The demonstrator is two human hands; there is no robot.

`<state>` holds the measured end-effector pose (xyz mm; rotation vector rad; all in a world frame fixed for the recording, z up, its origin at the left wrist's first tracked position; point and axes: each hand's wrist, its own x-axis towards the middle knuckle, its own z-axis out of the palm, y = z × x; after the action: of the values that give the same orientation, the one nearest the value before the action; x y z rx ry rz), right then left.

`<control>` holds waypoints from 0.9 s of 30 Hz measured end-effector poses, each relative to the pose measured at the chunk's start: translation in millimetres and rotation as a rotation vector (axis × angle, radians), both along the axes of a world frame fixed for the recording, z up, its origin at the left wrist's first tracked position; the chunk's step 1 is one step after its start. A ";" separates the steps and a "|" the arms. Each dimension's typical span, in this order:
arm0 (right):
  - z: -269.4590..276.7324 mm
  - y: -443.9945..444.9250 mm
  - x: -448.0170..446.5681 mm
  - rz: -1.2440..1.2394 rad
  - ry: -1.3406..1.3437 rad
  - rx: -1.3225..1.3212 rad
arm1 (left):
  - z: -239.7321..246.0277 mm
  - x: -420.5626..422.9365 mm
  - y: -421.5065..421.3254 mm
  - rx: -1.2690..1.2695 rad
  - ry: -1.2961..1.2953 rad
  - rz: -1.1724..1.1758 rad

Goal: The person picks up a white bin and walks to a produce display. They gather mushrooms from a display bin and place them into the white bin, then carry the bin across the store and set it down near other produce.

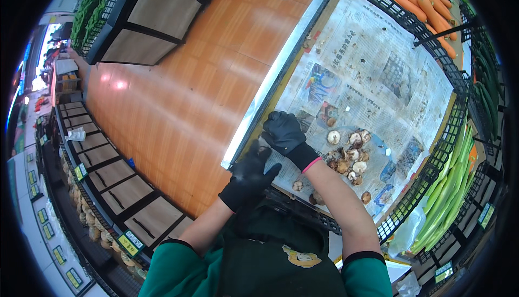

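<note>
My left hand, in a black glove, is at the near left corner of a newspaper-lined display bin. Its thumb stands apart from its fingers; a small pale patch by the fingertips is too blurred to name. Just beyond it my right hand, gloved too, has its fingers curled over the bin's left edge; whether anything is inside them is hidden. Right of my right wrist lies a loose cluster of mushrooms on the newspaper. Single mushrooms lie closer to me, and others are partly covered by my right forearm.
Black plastic mesh fencing borders the bin. Carrots are heaped beyond it, and long green vegetables lie to the right. Orange-brown floor separates the bin from low wooden-panelled shelving and a dark-framed stand on the left.
</note>
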<state>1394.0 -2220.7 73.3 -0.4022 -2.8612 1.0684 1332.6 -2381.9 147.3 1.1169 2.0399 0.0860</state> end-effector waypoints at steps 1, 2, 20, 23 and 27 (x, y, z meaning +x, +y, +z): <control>-0.9 -1.1 4.7 0.034 -0.048 -0.033 | -0.3 -2.6 0.3 0.095 0.020 0.039; -1.9 0.7 11.4 0.047 -0.093 -0.048 | -2.6 -3.9 2.5 0.131 0.034 0.060; 21.4 25.7 165.4 -0.367 0.014 -0.027 | -31.1 41.4 21.6 0.392 -0.232 -0.299; 16.0 53.8 193.1 -0.781 0.201 0.094 | -38.4 49.4 44.4 0.488 -0.097 -0.143; 8.7 42.1 211.8 -0.551 -0.110 0.126 | -38.1 61.8 64.1 0.415 -0.141 -0.395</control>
<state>1605.8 -2178.6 82.1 -1.1780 -2.6241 0.7754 1394.3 -2317.8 109.1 1.7004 1.6820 0.3902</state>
